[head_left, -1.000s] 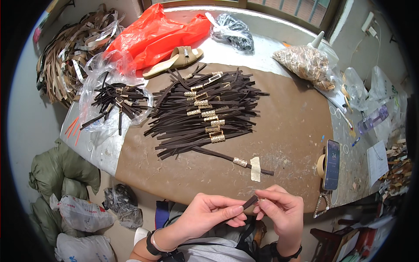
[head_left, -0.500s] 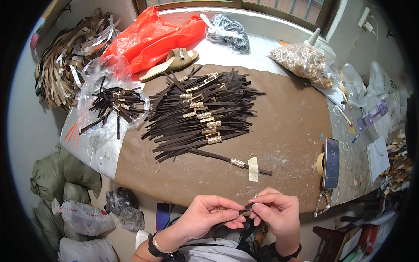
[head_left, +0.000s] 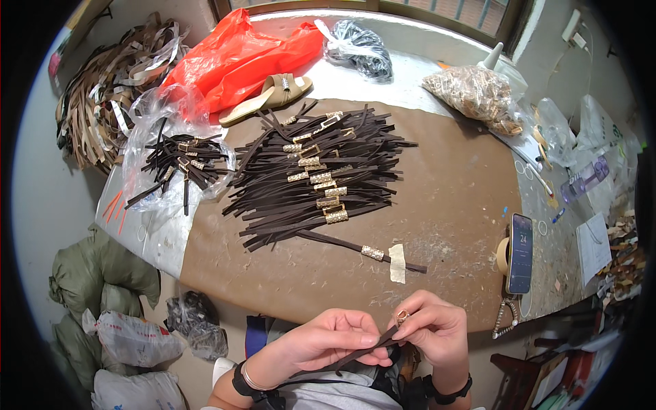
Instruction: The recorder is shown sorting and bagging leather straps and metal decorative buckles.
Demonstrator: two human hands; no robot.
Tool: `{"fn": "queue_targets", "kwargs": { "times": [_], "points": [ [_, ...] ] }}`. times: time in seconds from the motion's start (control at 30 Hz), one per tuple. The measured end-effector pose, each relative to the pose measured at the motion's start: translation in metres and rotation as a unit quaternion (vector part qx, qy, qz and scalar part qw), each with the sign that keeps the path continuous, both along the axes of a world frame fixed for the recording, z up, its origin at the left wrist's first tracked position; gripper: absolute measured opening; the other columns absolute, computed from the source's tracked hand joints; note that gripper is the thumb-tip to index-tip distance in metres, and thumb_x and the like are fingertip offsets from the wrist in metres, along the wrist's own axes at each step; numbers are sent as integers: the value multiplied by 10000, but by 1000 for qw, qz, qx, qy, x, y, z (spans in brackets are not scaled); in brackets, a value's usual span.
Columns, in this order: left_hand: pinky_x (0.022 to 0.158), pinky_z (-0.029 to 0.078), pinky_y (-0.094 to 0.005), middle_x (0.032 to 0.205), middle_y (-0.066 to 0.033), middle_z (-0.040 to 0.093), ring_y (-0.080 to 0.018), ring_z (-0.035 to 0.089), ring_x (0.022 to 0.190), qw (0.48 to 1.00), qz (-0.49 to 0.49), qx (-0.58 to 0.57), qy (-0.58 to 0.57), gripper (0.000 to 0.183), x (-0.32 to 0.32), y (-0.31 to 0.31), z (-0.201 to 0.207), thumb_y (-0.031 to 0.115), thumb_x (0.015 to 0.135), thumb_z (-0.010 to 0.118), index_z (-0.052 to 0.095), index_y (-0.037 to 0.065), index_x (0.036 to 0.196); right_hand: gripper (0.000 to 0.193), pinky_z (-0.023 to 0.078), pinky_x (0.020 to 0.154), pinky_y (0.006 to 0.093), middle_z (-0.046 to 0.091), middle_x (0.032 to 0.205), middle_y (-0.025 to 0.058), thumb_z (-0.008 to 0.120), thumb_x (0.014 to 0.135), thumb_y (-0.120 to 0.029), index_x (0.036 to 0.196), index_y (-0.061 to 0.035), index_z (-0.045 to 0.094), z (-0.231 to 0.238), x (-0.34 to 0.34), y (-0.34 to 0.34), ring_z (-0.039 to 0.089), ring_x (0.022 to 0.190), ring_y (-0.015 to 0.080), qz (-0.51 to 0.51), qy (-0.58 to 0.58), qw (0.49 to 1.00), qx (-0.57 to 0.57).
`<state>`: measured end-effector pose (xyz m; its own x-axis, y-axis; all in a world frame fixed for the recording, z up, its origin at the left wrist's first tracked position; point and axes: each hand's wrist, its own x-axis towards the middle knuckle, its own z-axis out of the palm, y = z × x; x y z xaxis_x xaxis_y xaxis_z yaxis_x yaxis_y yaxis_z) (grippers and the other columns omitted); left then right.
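Close to my body, in front of the table's near edge, my left hand [head_left: 333,339] pinches a dark brown strap [head_left: 361,352] between thumb and fingers. My right hand [head_left: 437,329] is closed on a small gold buckle [head_left: 402,316] at the strap's upper end. Whether the strap passes through the buckle is hard to make out. Farther off lies a broad heap of dark straps with gold buckles [head_left: 372,160]. One single strap with a glittering buckle [head_left: 372,253] lies nearer, a piece of masking tape [head_left: 397,263] across it.
A brown sheet [head_left: 458,184] covers the table's middle. At the back are a red plastic bag [head_left: 225,65], a tan sandal [head_left: 273,99] and a clear bag of gold buckles [head_left: 471,96]. A propped phone [head_left: 519,254] stands right. Filled sacks [head_left: 102,266] sit on the floor, left.
My right hand has turned and risen slightly, bringing the gold buckle into view. The strap now shows more plainly between my hands. Things on the table have not moved.
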<state>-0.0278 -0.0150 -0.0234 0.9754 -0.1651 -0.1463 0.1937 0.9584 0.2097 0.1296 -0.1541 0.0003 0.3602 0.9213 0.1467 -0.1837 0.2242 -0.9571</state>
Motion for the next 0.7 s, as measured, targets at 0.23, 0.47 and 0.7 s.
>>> {"fn": "queue_targets", "kwargs": {
  "times": [0.23,0.47,0.7],
  "points": [
    [837,538,-251,990,-167,666,-178,658,948,924,180,331,68,158,0,-16,16,-9,881,610,574,-72,1021,154,541,695,239,590,980,133,608,821,117,948,66,679,9,-8,-3,636,816,159,-101,8,991,-90],
    [698,549,-216,878,-110,669,-149,671,803,737,254,624,52,244,1,-19,22,-9,859,640,643,-39,1101,219,540,602,230,593,911,129,581,805,132,996,75,672,17,-16,-1,635,705,162,-136,-32,983,-119],
    [697,558,-245,882,-121,667,-154,663,790,810,232,530,95,171,2,-21,23,7,879,619,661,-48,1035,244,506,587,193,623,890,140,634,780,118,1009,52,683,25,-22,3,633,708,131,-157,-20,976,-148]
  ]
}}
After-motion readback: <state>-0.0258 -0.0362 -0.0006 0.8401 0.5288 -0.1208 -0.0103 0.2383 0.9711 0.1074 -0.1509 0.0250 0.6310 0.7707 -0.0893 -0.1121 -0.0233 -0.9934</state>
